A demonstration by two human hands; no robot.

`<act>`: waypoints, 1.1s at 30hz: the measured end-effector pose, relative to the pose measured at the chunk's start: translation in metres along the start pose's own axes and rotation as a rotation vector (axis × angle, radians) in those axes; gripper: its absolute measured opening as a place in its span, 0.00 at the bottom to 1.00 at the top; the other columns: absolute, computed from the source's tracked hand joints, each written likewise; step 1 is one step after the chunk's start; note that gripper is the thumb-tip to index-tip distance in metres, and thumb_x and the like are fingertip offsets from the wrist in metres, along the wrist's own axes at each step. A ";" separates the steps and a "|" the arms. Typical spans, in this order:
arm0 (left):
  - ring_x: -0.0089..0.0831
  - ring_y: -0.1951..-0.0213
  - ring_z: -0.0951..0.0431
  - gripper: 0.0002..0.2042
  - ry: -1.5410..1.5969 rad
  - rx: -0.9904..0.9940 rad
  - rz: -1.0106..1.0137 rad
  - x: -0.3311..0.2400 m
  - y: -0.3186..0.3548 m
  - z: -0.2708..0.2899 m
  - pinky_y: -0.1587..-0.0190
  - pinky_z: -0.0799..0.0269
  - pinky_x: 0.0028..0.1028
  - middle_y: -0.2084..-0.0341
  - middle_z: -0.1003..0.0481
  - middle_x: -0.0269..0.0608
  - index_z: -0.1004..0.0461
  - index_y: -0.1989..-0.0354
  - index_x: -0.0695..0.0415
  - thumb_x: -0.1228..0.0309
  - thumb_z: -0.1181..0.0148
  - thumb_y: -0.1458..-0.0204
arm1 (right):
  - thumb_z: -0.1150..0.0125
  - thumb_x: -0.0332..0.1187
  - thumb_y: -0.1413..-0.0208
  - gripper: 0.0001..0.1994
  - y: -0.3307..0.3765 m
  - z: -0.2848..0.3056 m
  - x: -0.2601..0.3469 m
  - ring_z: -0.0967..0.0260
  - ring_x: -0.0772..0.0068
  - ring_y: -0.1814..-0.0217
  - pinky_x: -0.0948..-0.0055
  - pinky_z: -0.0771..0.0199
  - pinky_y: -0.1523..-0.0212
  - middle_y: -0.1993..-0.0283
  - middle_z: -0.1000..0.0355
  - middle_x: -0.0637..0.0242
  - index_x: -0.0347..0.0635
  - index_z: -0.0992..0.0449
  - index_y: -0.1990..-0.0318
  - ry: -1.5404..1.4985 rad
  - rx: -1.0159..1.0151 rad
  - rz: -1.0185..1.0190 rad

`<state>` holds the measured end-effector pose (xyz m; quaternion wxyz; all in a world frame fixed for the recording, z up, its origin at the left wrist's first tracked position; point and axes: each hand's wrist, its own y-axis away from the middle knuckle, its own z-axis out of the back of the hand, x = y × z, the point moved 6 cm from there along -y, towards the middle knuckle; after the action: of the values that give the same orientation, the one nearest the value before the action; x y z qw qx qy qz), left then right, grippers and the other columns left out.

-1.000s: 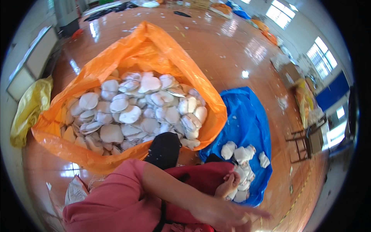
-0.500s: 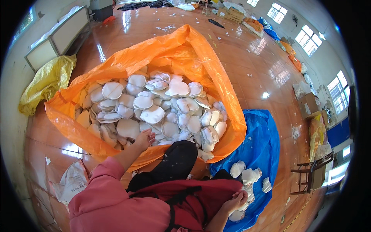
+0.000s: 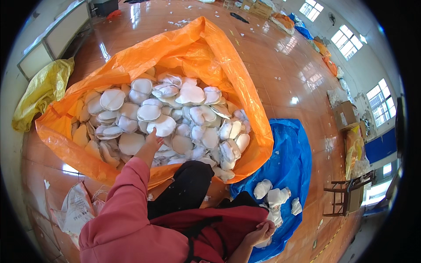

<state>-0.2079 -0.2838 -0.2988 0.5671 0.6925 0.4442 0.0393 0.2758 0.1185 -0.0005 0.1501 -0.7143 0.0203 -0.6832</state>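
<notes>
A large orange plastic sack (image 3: 232, 57) lies spread open in front of me, heaped with white and cream rounded soft pads (image 3: 131, 143). My left hand (image 3: 152, 142) reaches into it, fingers apart. Its fingertips are at the lower edge of one white pad (image 3: 163, 126), perhaps touching it. My right hand (image 3: 259, 233) is low at the right, its fingers curled together beside the hem of my dark red apron (image 3: 237, 219); what it holds, if anything, is hidden. Next to it, several white bundled pieces (image 3: 277, 197) lie on a blue plastic sheet (image 3: 289, 149).
A yellow plastic sack (image 3: 44, 92) lies at the left near a pale bin-like cabinet (image 3: 66, 30). A white woven bag (image 3: 75, 209) sits by my left side. At the right stand a wooden chair (image 3: 340, 197) and a cardboard box (image 3: 346, 115). White scraps dot the tiled floor.
My left hand has moved forward and slightly left, from the sack's near side to the white pad. The whole view has shifted a little. My right hand stays beside the apron, curled.
</notes>
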 end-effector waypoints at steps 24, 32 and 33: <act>0.26 0.60 0.33 0.10 -0.018 0.354 -0.065 0.016 0.182 -0.174 0.49 0.30 0.39 0.62 0.32 0.32 0.30 0.53 0.49 0.66 0.40 0.40 | 0.43 0.27 0.39 0.06 -0.061 -0.065 -0.001 0.32 0.83 0.63 0.84 0.32 0.65 0.62 0.27 0.70 0.44 0.26 0.56 -0.167 0.068 -0.288; 0.26 0.53 0.25 0.14 -0.206 0.721 -0.034 0.107 0.356 -0.258 0.46 0.26 0.31 0.54 0.25 0.32 0.31 0.45 0.53 0.71 0.42 0.39 | 0.41 0.19 0.44 0.22 -0.078 -0.187 0.038 0.33 0.80 0.65 0.81 0.31 0.66 0.51 0.29 0.67 0.39 0.32 0.41 -0.229 0.543 -0.054; 0.27 0.52 0.25 0.14 -0.209 0.768 -0.031 0.123 0.363 -0.261 0.47 0.26 0.31 0.52 0.25 0.33 0.31 0.45 0.53 0.71 0.43 0.38 | 0.39 0.18 0.46 0.24 -0.080 -0.193 0.042 0.33 0.81 0.62 0.81 0.30 0.66 0.48 0.31 0.67 0.39 0.33 0.40 -0.204 0.575 0.008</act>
<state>-0.0723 0.0073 0.0362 0.3096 0.8475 0.3770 -0.2089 0.0751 0.1489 0.0636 0.3498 -0.7075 -0.1863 -0.5852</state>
